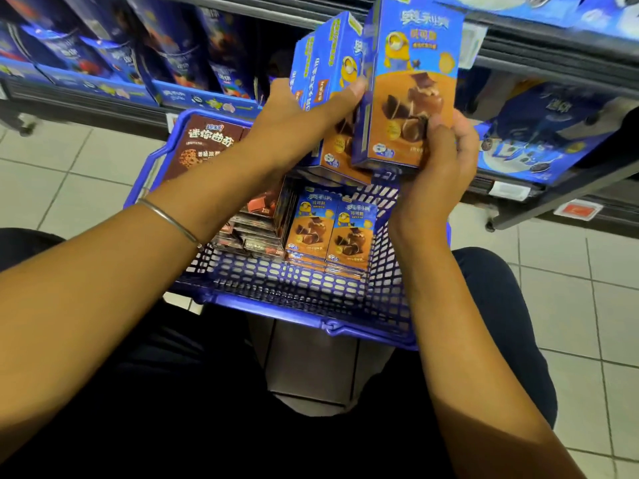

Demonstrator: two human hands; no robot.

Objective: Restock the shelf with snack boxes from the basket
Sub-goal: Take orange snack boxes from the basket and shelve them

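**Forearms**: two, bare, nearest the lens. A thin metal bangle (173, 219) is worn on the left wrist. Dark trousers (173, 409) are seen beneath both arms.

**Left grip** (297, 122): closed round a bunch of snack boxes (332, 74), blue above and orange below. The bunch is held upright and tilted, with the thumb laid across one face. At least two boxes are counted; the exact number cannot be told.

**Right grip** (439, 160): fingers are curled round the lower right corner of a single front box (415, 81) of the same print. It is held upright, just right of the left grip's bunch and touching it.

**Basket** (276, 309): blue plastic lattice, placed below both grips, between the knees. Contents:
- A standing pair (332, 233) of the same print, side by side, below the right grip.
- A dark chocolate stack (256, 223), below the left grip.
- A brown cookie box (204, 146), leaned at the far wall, left of the left grip.

**Shelf** (518, 39): beyond the grips. Blue packs (114, 57) are ranged left of the left grip, and a dark recess is seen behind the held bunch.

**Lower shelf edge** (553, 191): right of the right grip, with a red tag (577, 210) fixed to it.

**Tiled floor** (69, 174): pale, on either side.
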